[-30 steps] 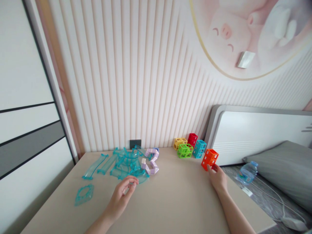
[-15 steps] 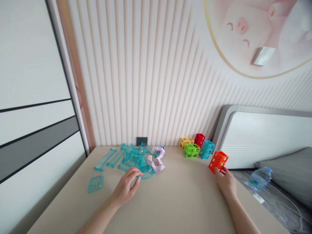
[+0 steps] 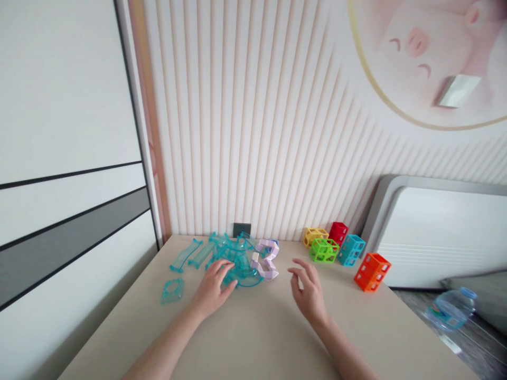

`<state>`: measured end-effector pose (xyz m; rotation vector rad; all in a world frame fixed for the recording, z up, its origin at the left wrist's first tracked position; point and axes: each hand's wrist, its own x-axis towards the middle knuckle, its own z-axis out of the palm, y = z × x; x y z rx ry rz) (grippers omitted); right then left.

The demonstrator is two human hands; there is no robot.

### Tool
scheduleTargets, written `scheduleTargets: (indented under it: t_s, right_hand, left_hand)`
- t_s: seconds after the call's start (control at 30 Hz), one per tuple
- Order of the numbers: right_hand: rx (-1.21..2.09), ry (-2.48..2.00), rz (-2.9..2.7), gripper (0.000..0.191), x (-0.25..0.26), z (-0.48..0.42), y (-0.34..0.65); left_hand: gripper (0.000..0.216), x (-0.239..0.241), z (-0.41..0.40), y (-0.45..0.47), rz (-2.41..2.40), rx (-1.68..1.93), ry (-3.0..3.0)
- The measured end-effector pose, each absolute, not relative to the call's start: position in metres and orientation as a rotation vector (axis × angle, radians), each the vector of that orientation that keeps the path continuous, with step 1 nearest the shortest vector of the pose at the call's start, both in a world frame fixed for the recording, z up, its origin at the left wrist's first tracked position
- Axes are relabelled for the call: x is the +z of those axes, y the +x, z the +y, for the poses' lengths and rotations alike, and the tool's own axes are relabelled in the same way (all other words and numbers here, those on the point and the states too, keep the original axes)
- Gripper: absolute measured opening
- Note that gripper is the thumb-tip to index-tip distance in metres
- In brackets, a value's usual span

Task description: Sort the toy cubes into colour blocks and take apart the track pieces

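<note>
Over from the orange block (image 3: 372,273), which it was gripping half a second ago, the right hand (image 3: 308,290) has come to the middle of the table (image 3: 257,338), leaving the block standing upright near the right edge, while the camera's view has swung a little rightward. At far left rises a white cabinet (image 3: 71,132) with dark stripes. Next, on the table, lies a square teal piece (image 3: 171,299) with a round hole, and behind it two teal strips (image 3: 186,256) lie slanted side by side. The left hand (image 3: 217,286) is at the near side of a heap of see-through teal pieces (image 3: 236,254), its thumb spread from its bent fingers in a loose, half-open curve; it has hold of nothing visible, and whether its fingertips touch the heap I cannot tell. A black wall socket (image 3: 242,229) sits behind. Against the heap's right side lies a lilac zigzag chain (image 3: 271,275). Right of that comes the right hand, empty, fingers curled loosely with a gap to the thumb, near the chain but apart from it. Farther right, near the wall, openwork blocks cluster: yellow (image 3: 316,232), green (image 3: 324,250), red (image 3: 338,232) and blue (image 3: 351,250). Past the orange one, a clear bottle (image 3: 453,310) lies beyond the table, below a pale headboard (image 3: 447,227).
</note>
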<state>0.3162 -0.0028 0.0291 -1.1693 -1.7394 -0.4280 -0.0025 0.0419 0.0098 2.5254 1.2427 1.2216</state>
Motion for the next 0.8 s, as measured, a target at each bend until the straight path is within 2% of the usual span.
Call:
scheduleTargets:
  t_s: [0.13, 0.27, 0.6, 0.8]
  right_hand:
    - [-0.301, -0.951, -1.995, 0.026, 0.036, 0.019, 0.243]
    - [-0.274, -0.919, -2.065, 0.030, 0.029, 0.023, 0.208]
    - [-0.229, -1.300, -2.152, 0.046, 0.005, 0.017, 0.205]
    - [-0.149, -1.291, -2.161, 0.044, 0.007, 0.021, 0.207]
  left_hand:
    - [0.038, 0.002, 0.043, 0.001, 1.239, 1.174, 2.525]
    - [0.041, -0.003, 0.044, 0.004, 1.254, 1.165, 2.510]
    - [0.051, -0.009, 0.045, 0.007, 1.281, 1.158, 2.456]
    - [0.044, -0.006, 0.045, 0.005, 1.265, 1.146, 2.466]
